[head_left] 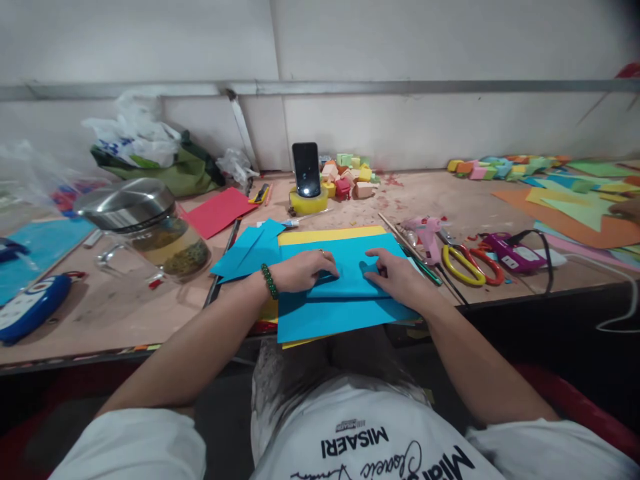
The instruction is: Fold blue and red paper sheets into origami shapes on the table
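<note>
A folded sheet of blue paper [345, 288] lies in front of me, on further blue and yellow sheets that reach past the table's front edge. My left hand [307, 268], below a green bead bracelet [269, 281], rests on it with fingers bent downward and fingertips touching the paper. Across from it, my right hand [395, 275] lies on the sheet's right side, thumb and fingers apart and slightly curled. Neither hand visibly grips anything. Cut blue pieces [250, 250] overlap the stack at its left, and a yellow sheet [337, 233] shows behind.
Left stand a glass tea jug [165, 243] and a blue-and-white case [37, 303]. A phone [306, 170] leans upright on a yellow tape roll [309, 201], beside small paper shapes [350, 175]. Right lie a pink glue gun [427, 233], scissors [464, 265] and a purple device [515, 253].
</note>
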A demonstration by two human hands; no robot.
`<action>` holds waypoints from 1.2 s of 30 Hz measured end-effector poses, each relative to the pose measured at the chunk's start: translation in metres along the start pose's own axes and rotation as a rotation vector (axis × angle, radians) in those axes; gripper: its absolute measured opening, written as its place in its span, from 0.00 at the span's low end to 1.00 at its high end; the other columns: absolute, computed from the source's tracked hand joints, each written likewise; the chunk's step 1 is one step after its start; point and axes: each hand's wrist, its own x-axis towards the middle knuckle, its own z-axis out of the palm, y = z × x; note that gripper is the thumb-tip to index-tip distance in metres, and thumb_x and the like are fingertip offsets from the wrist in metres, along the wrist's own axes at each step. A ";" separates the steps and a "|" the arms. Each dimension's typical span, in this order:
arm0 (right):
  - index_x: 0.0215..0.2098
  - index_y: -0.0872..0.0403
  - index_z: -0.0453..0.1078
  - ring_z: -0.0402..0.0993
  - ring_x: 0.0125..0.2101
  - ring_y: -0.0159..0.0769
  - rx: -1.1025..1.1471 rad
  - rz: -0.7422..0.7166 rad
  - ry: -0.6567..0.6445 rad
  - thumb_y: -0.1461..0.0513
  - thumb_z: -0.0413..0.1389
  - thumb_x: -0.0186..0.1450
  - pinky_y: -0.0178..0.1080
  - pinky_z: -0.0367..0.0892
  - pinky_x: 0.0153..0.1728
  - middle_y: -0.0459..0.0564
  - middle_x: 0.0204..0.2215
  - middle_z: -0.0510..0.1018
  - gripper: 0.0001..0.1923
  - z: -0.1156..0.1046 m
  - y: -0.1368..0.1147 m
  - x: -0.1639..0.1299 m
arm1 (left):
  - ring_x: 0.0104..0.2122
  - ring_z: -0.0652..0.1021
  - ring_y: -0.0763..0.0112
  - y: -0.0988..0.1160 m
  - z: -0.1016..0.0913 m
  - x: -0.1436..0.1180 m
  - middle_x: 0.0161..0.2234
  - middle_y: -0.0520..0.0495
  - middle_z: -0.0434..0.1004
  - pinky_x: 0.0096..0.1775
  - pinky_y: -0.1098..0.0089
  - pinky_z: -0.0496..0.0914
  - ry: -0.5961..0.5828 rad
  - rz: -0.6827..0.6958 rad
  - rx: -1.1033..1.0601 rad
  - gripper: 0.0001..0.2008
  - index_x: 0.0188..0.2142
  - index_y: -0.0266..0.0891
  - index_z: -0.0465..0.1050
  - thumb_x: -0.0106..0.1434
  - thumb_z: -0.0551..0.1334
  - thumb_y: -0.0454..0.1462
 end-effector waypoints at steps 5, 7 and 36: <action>0.52 0.54 0.71 0.74 0.32 0.38 -0.149 -0.082 0.015 0.58 0.55 0.65 0.39 0.68 0.35 0.50 0.32 0.77 0.18 -0.003 -0.003 -0.001 | 0.47 0.75 0.67 -0.002 0.000 -0.003 0.49 0.45 0.75 0.48 0.70 0.68 -0.084 0.055 -0.025 0.32 0.50 0.43 0.77 0.52 0.50 0.20; 0.48 0.53 0.75 0.74 0.41 0.44 -0.255 -0.237 0.070 0.60 0.52 0.67 0.45 0.68 0.43 0.57 0.42 0.78 0.15 -0.007 -0.009 -0.004 | 0.48 0.75 0.66 0.000 -0.002 -0.006 0.51 0.45 0.74 0.49 0.69 0.68 -0.117 0.052 -0.018 0.33 0.51 0.45 0.77 0.53 0.50 0.19; 0.44 0.57 0.77 0.75 0.38 0.40 -0.374 -0.824 -0.098 0.73 0.48 0.65 0.41 0.71 0.37 0.56 0.41 0.82 0.18 0.000 -0.032 -0.026 | 0.54 0.73 0.63 0.014 -0.012 -0.007 0.55 0.49 0.74 0.57 0.63 0.62 -0.202 -0.032 0.039 0.29 0.45 0.49 0.80 0.55 0.51 0.21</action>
